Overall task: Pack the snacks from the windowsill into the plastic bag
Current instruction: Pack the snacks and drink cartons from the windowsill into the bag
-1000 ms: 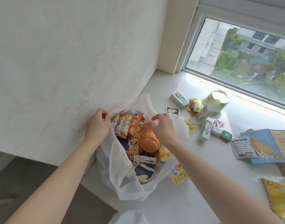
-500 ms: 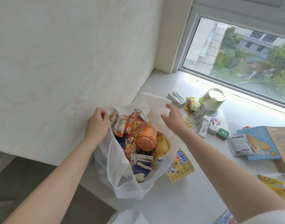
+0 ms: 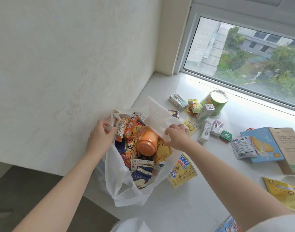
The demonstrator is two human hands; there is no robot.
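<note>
1. The plastic bag (image 3: 120, 185) stands at the left end of the windowsill (image 3: 185, 206), against the wall, its mouth held apart. It is thin white film, soft and limp; I judge it will sag shut once let go, so the rim or the handle loops are the places to hold.
2. The left hand (image 3: 99, 139) grips the bag's left rim, fingers curled round a fold of film.
3. Inside the bag the load is already high: flat packets, a dark tea box and an orange jar (image 3: 147, 144) lying lid-up. The jar looks rigid and probably the heaviest piece, so the film under it may stretch if the bag is lifted by one handle.
4. The right hand (image 3: 176, 136) pinches the right rim, fingers closed on the white film.
5. Just beside the bag lies a yellow cup (image 3: 182, 171) on its side, touching the film; stiff, light, easy to take round its wall.
6. Further right the small cartons (image 3: 204, 132) and sachets are light and stiff enough to pinch, the wrappers likely slippery.
7. The green tub (image 3: 215, 102) near the window has a thin seal on top; better held by its side.
8. The blue box (image 3: 262, 144) is flat and wide, best gripped by an edge and slid in upright.
</note>
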